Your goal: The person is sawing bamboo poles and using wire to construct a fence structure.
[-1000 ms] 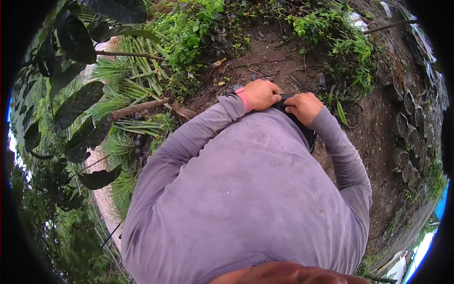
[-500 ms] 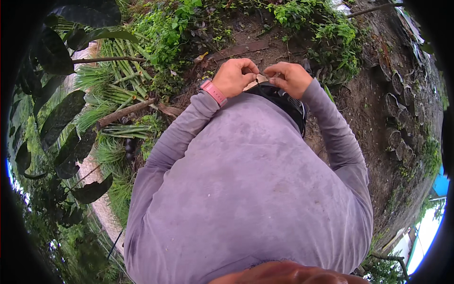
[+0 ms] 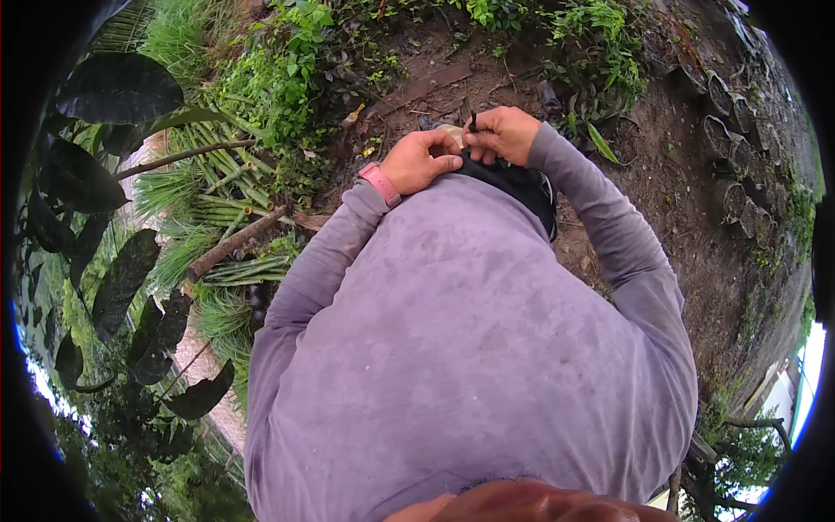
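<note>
My right hand [image 3: 503,135] is closed in a pinch on a thin black cord [image 3: 473,123], its end sticking up past the fingertips. To its left, my left hand [image 3: 417,163] has thumb and fingers curled together at the hem of my grey-purple shirt [image 3: 487,287]; what they hold, if anything, is hidden. A pink watch strap [image 3: 381,185] circles my left wrist. Below the hands, black cloth [image 3: 519,183] shows at my waist, partly covered by the shirt. A small tan patch [image 3: 452,133] shows between the hands, too little of it to name.
Bundles of cut green stalks [image 3: 228,178] and a thick branch [image 3: 235,245] lie at the left. Dark leaves [image 3: 117,87] hang close by on that side. Bare soil [image 3: 661,209] and dark, rounded pot-like shapes [image 3: 735,204] are at the right. A plank [image 3: 426,87] lies ahead.
My hands have moved slightly apart. My right hand has shifted left and raised a cord end, while the left has dropped lower. The whole view has tilted a little.
</note>
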Demonstrator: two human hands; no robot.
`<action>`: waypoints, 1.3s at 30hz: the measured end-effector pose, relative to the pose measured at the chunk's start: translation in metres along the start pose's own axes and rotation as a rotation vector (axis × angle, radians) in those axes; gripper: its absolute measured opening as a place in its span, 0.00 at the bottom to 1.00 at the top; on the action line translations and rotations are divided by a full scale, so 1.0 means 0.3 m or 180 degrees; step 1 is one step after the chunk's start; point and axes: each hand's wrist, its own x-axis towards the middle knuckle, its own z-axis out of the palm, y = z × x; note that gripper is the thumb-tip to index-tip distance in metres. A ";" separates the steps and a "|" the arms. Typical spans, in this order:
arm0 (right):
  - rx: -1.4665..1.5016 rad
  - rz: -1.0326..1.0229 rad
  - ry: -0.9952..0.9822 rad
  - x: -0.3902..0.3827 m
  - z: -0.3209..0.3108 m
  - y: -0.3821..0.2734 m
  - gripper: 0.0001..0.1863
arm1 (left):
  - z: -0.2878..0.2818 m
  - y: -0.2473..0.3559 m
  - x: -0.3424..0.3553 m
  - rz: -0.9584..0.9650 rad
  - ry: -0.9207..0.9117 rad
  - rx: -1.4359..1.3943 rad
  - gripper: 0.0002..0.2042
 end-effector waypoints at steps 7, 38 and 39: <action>-0.1073 -0.0524 0.0374 -0.016 0.051 -0.034 0.11 | -0.016 -0.033 -0.003 0.0063 -0.0047 -0.0547 0.09; 0.0441 -0.0127 -0.1182 0.131 0.030 0.256 0.21 | -0.211 -0.606 -0.388 -0.1587 0.0986 0.0428 0.10; -0.0163 0.0016 -0.1301 0.135 0.031 0.248 0.21 | -0.200 -0.650 -0.442 -0.1830 0.1141 0.0401 0.10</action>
